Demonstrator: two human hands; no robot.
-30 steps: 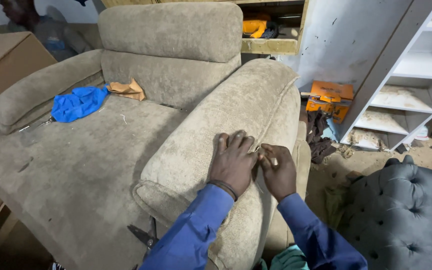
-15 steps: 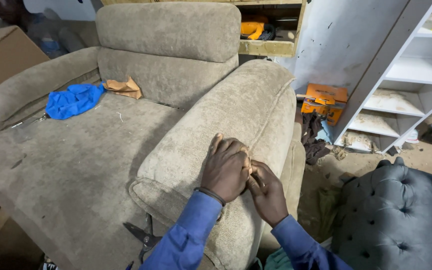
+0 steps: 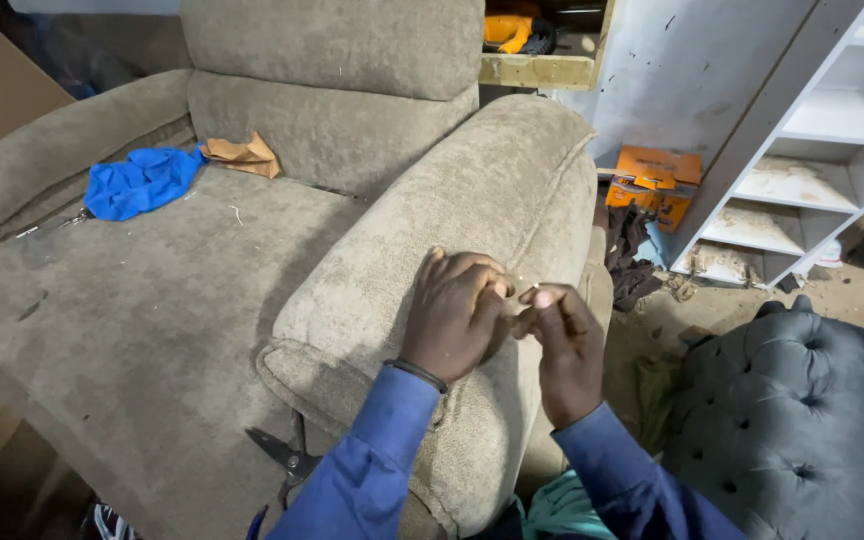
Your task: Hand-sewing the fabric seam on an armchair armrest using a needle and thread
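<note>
both hands (image 3: 512, 310) together on the beige armchair's armrest (image 3: 452, 230), fingertips pinched, perhaps on a needle

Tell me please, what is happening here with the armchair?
A person in blue sleeves works on the right armrest of a beige armchair. The left hand lies flat on the fabric, and the right hand pinches something small beside it, too small to identify. A blue cloth lies on the seat. Scissors lie below the armrest.
</note>
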